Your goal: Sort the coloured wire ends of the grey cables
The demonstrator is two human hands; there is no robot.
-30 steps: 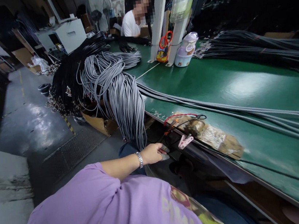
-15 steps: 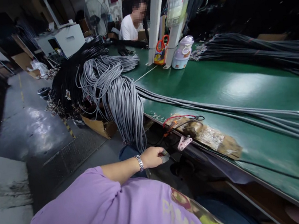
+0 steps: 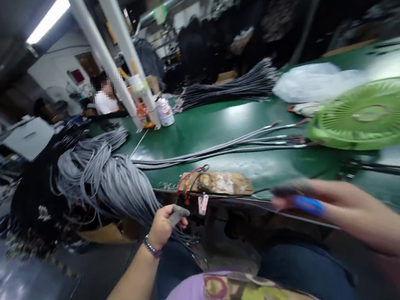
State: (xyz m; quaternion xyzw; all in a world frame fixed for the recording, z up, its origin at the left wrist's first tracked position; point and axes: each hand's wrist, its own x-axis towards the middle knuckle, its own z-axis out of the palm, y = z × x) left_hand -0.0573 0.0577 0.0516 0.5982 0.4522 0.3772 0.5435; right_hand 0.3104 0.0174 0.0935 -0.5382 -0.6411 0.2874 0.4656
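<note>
My left hand (image 3: 169,223), with a grey covering on a finger and a metal watch at the wrist, is curled in front of the table edge; whether it pinches anything is too small to tell. To its left hangs a thick bundle of grey cables (image 3: 119,180). A pink clip (image 3: 203,204) sits at the edge between my hands, beside a taped brown block (image 3: 222,182) with red and black wires. Motion smears my right hand (image 3: 302,198), at the front edge, with blue and dark coverings on its fingers. Several grey cables (image 3: 201,156) lie along the green table (image 3: 257,163).
A green fan (image 3: 372,112) stands at the right, near a clear plastic bag (image 3: 312,81). Black cables (image 3: 228,87) lie at the back. Two white posts, orange scissors (image 3: 145,115) and a purple bottle (image 3: 165,112) are behind. A person (image 3: 105,101) sits far left.
The view has swung right, bringing the fan and plastic bag into sight. My right hand has come into view. My left hand is now raised in front of the table edge, beside the grey bundle.
</note>
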